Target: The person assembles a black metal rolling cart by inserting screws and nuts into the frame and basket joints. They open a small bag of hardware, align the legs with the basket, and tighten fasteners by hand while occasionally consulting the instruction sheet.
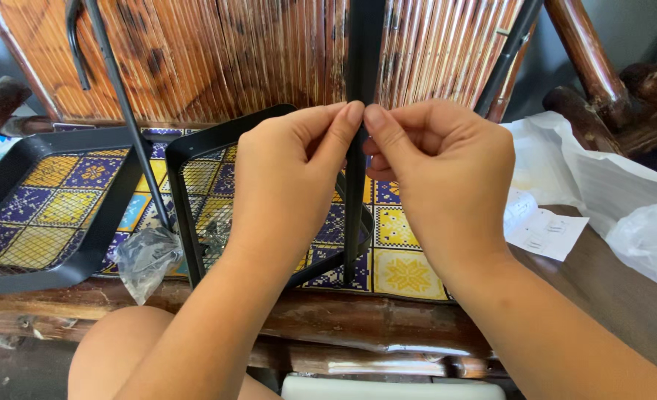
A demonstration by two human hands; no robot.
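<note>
Item: black metal upright post (359,52), flat-sided, matte finish, standing vertical at picture centre in front of a backrest of reddish-brown slats (217,52); its lower end meets the rim of the nearer tray.

Left hand (287,174): grip pressed together, thumb and forefinger tips pinching the post's left edge at about mid-height.

Right hand (447,174): grip pressed together, thumb and forefinger tips pinching the post's right edge, directly opposite the left hand; the two sets of fingertips nearly touch across the post. Whether something small sits between the fingertips cannot be told.

Nearer tray (184,222): black metal frame with rounded corners and a fine wire-mesh floor, tilted, partly behind the left hand.

Second tray (17,155): same make, lying to the left, mesh floor showing the pattern beneath.

Thin black rod (125,111): slanting between the two trays, hooked at the top.

Further black bar (510,55): leaning at upper right.

Cushion (406,270): tile-patterned fabric, yellow, purple and blue squares, under the trays.

Clear plastic bag (143,259): crumpled, by the nearer tray's front corner.

White paper sheet (543,226): printed, lying to the right, beside crumpled white plastic wrap (609,178).

Seat frame (328,318): dark glossy rounded wood, running along the front
</note>
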